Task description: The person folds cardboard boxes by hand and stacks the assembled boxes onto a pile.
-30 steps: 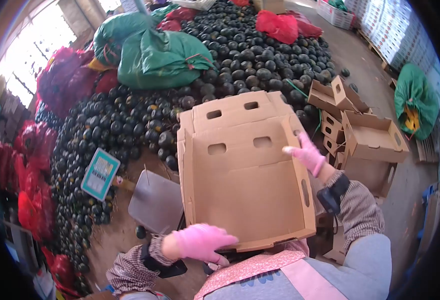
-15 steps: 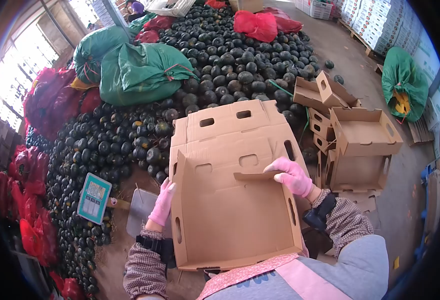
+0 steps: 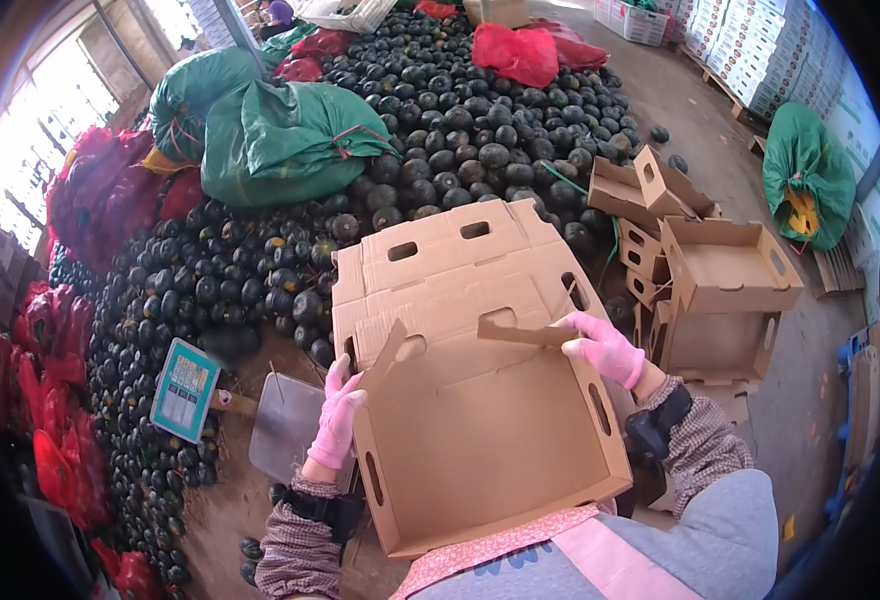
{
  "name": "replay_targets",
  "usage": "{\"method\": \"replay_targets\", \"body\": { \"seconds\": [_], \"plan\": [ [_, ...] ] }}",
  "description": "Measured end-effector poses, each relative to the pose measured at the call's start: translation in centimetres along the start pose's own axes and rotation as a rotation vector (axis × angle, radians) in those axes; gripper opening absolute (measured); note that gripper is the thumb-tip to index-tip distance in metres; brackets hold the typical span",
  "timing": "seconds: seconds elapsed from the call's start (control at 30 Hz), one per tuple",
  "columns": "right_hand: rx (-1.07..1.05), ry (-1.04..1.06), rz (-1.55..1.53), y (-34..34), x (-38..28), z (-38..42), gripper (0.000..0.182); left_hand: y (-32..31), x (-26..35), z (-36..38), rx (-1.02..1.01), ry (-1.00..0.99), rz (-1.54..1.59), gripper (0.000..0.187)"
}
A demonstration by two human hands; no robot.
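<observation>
A partly folded cardboard box [image 3: 490,455] lies tilted in front of my body, its near and side walls standing and its far end flat. My left hand [image 3: 336,420], in a pink glove with pale fingertips, grips the left side wall near its far corner, where a narrow flap [image 3: 388,352] stands bent inward. At the right far corner, my right hand [image 3: 605,348], gloved the same way, pinches another narrow flap [image 3: 522,333] between thumb and fingers. The long far panel [image 3: 440,262] with oval handle holes stretches away beyond both flaps.
A large heap of dark green squash [image 3: 460,130] covers the floor ahead. Folded cardboard trays [image 3: 725,270] are stacked at right. A scale display [image 3: 186,388] and its metal platform [image 3: 285,425] stand at left. Green sacks [image 3: 290,145] lie on the heap.
My left hand has shifted slightly down and right, and the left flap now bends further inward. My right hand has moved a little right with its flap. The box has turned slightly.
</observation>
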State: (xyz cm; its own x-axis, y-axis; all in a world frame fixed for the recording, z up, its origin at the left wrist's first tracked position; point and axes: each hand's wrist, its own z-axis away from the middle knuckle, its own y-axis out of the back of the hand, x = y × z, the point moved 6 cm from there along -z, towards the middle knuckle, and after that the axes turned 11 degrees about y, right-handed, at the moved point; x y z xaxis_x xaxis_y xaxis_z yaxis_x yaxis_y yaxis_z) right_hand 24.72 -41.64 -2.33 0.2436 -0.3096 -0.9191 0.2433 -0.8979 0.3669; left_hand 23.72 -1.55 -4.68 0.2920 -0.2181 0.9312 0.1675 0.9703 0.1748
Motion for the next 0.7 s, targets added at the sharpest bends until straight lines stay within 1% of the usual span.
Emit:
{"method": "replay_targets", "body": {
  "seconds": [0.03, 0.07, 0.1, 0.13, 0.2, 0.23, 0.3, 0.33, 0.4, 0.5, 0.53, 0.6, 0.63, 0.67, 0.7],
  "plan": [
    [0.01, 0.162, 0.162, 0.0, -0.4, 0.2, 0.034, 0.1, -0.1, 0.2, -0.002, -0.011, 0.018, 0.051],
    [0.023, 0.323, 0.324, -0.1, -0.7, 0.6, 0.035, 0.2, 0.2, 0.5, 0.014, -0.039, -0.041, 0.05],
    [0.033, 0.286, 0.374, -0.2, -0.3, 0.5, 0.036, 0.2, 0.5, 1.0, 0.029, -0.066, -0.1, 0.049],
    [0.037, 0.259, 0.293, -0.1, -0.3, 0.7, 0.036, 0.2, 0.8, 1.4, 0.042, -0.094, -0.159, 0.048],
    [0.043, 0.203, 0.133, 0.5, -1.0, 1.2, 0.035, 0.2, 0.5, 1.6, 0.053, -0.122, -0.146, 0.046],
    [0.004, 0.064, 0.015, 0.4, -0.5, 1.1, 0.032, 0.2, 0.4, 1.8, 0.057, -0.132, -0.142, 0.045],
    [-0.066, -0.216, -0.226, -0.3, 0.4, 1.1, 0.028, -0.3, 1.5, 2.6, 0.071, -0.134, -0.247, 0.043],
    [-0.013, -0.094, -0.087, -0.2, -0.5, 0.9, 0.025, -0.5, 2.3, 2.8, 0.08, -0.14, -0.299, 0.042],
    [0.085, 0.154, 0.194, -0.2, -2.5, 0.8, 0.021, -0.7, 2.7, 3.0, 0.086, -0.143, -0.251, 0.04],
    [0.118, 0.011, -0.32, -0.4, -0.8, 1.2, 0.018, -1.0, 4.4, 3.6, 0.05, -0.164, -0.246, 0.035],
    [0.152, -0.014, -0.446, -0.6, -0.6, 1.3, 0.017, -1.2, 5.2, 3.7, 0.028, -0.17, -0.256, 0.034],
    [0.221, -0.073, -0.699, -1.2, -0.2, 1.7, 0.014, -1.1, 5.9, 3.6, -0.074, -0.108, 0.029, 0.021],
    [0.186, -0.053, -0.581, -1.0, 0.6, 1.8, 0.022, -1.2, 6.0, 3.5, -0.121, -0.082, 0.174, 0.015],
    [0.208, -0.026, -0.572, -1.0, 0.7, 1.7, 0.026, -1.2, 6.1, 3.5, -0.014, -0.107, 0.209, 0.011],
    [0.231, 0.002, -0.563, -1.0, 0.5, 1.7, 0.032, -1.5, 6.3, 3.5, 0.093, -0.132, 0.242, 0.013]
  ]
}}
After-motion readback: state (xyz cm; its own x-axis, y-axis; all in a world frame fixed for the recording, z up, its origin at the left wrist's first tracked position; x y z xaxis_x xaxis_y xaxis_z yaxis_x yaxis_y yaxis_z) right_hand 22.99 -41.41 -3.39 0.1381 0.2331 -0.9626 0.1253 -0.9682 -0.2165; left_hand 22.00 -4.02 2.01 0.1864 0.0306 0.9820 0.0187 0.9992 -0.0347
